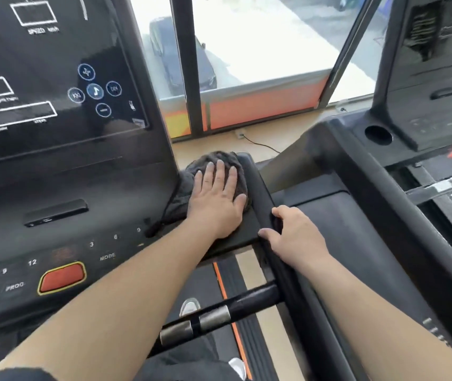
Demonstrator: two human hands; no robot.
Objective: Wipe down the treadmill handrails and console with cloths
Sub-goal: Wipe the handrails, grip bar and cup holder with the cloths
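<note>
Right of treadmill console (54, 174): dark grey cloth (183, 193) on side ledge, left hand (216, 199) spread flat, pressing it. Right hand (293, 237) grips right handrail (259, 188), running near-to-far just beside cloth.

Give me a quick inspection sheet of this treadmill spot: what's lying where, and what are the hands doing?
Surface: dark ledge at the right edge of the console.
Job's things: dark grey cloth bunched on the ledge; handrail right beside it.
Clutter: nothing seen.
Hands: left hand flat, pressing the cloth; right hand grips the handrail.
Cables: thin black cable on the floor below the window.
Surroundings: window ahead with a car outside; second treadmill to the right.
</note>
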